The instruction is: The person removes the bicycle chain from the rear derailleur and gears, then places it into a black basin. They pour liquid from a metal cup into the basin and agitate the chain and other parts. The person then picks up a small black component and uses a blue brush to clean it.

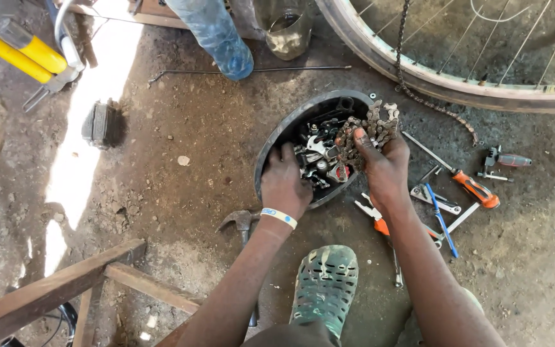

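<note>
Two hands dig in a black tub (pixel 277 132) of bike bits: the right hand (pixel 385 166) clutches a rusty chain (pixel 372 128), the left hand (pixel 284 183) rests open.

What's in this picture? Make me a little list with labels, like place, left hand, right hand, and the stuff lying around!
Place: dirt ground beside a bicycle wheel
Container: black tub full of small metal bike parts
Left hand: reaching into the tub, wristband on the wrist
Right hand: holding a bunched bicycle chain
Tools nearby: orange-handled screwdriver, pliers, hammer
Also: green sandal, yellow pump, plastic bottle
</note>
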